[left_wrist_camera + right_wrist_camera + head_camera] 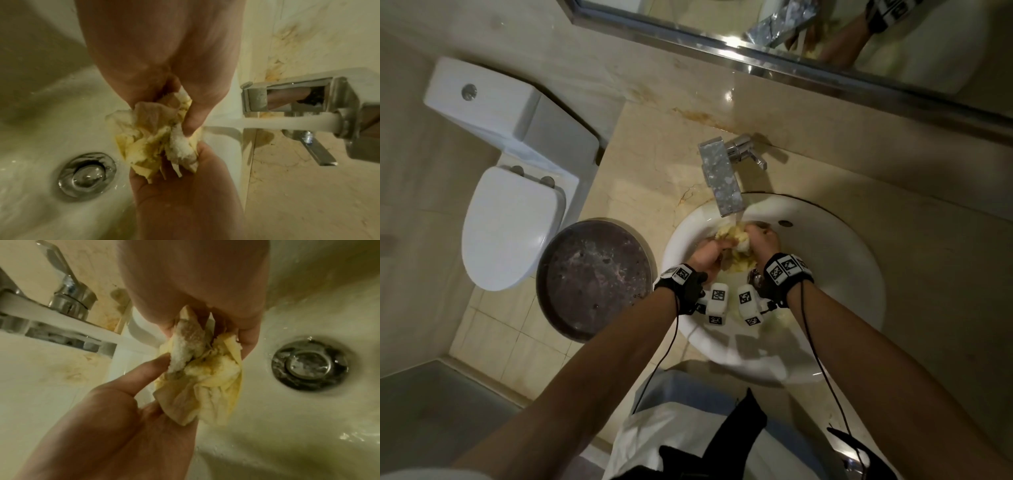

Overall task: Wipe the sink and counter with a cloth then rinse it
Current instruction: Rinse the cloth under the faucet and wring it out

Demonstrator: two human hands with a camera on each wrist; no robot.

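Between your hands you have a soft, wet, crumpled yellow cloth point(156, 142), above a glossy white ceramic sink point(835, 274) with a shiny metal drain point(87, 174), beyond them a water-spotted chrome faucet point(720, 178) on polished, stained marble counter point(650, 164).

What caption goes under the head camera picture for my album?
Both hands, left hand and right hand, scrub a crumpled yellow cloth under the running steel tap.

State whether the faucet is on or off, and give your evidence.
On. A white stream of water leaves the faucet spout and runs toward the yellow cloth held over the sink.
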